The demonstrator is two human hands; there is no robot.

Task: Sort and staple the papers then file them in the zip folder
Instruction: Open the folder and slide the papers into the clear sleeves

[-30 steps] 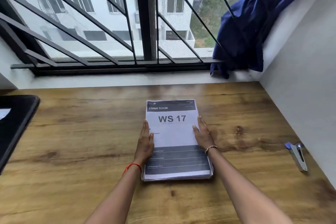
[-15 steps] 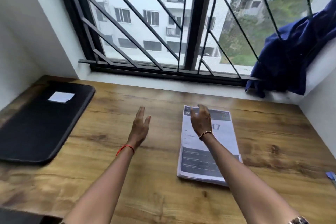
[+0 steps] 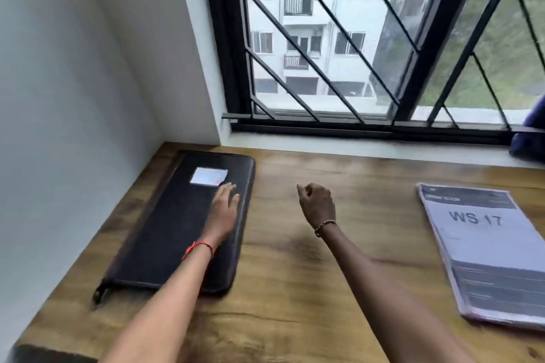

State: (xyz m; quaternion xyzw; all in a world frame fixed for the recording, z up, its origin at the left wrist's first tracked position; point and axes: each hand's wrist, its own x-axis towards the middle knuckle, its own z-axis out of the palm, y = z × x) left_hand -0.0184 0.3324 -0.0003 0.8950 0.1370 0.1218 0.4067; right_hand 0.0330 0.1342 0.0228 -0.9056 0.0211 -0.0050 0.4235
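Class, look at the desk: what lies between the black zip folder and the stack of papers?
In the head view, only the right hand, fingers curled, over bare wooden desk between zip folder and stack of papers.

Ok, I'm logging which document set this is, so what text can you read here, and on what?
"WS 17": large print on the top sheet of the paper stack.
Dark header band above it: blurred, unreadable.
Lower dark band and its lines: blurred, unreadable.
White label on the zip folder: too blurred to read.
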